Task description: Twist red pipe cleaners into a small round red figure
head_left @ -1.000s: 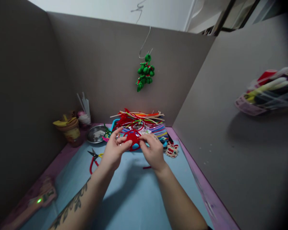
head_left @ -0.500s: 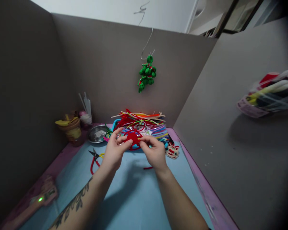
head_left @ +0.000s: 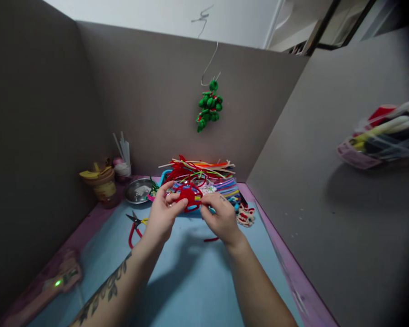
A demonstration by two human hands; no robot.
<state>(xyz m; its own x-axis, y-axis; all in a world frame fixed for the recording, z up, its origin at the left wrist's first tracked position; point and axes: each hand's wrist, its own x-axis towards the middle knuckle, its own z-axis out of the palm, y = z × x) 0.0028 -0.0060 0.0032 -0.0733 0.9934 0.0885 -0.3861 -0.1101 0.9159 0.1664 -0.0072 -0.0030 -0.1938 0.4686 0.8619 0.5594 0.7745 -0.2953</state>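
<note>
A red pipe-cleaner piece point(head_left: 187, 194), with a solid round middle and open loops about it, is held up above the blue mat. My left hand point(head_left: 165, 211) pinches its left side between thumb and fingers. At its right edge, my right hand point(head_left: 220, 215) is closed, thumb against forefinger, on the rim of the same piece. A short red pipe-cleaner scrap point(head_left: 210, 239) lies on the mat below my right hand. Red-handled pliers or cutters point(head_left: 135, 226) lie to the left of my left forearm.
Behind my hands is a heap of coloured pipe cleaners point(head_left: 204, 167). A metal bowl point(head_left: 138, 191) with small white bits and a pot point(head_left: 104, 184) stand left. A glue gun point(head_left: 63, 277) lies front left. A green ornament point(head_left: 209, 106) hangs at the back; a filled holder point(head_left: 378, 136) hangs right.
My right hand has shifted slightly right, from the solid middle of the red piece to its outer rim. My left hand keeps its pinch.
</note>
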